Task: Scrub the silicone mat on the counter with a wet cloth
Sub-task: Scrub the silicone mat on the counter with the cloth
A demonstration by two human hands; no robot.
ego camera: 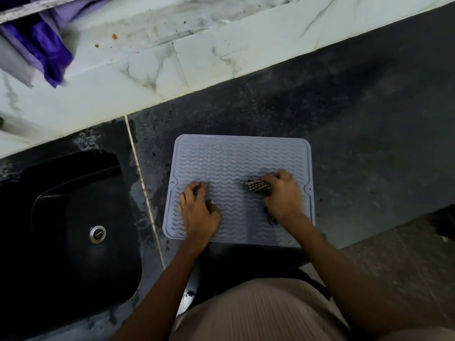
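A pale blue-grey silicone mat [236, 158] with wavy ridges lies flat on the dark counter [357, 134]. My right hand [283, 195] grips a bunched dark-and-light patterned cloth [257, 186] and holds it down on the mat's right half. My left hand [197, 207] rests on the mat's left half, fingertips bent down onto the ridges, holding nothing.
A black sink [81, 217] with a metal drain [97, 234] lies to the left of the mat. A white marble-look tiled wall [172, 70] runs behind the counter. Purple fabric [41, 48] hangs at the top left. The counter's front edge is just below the mat.
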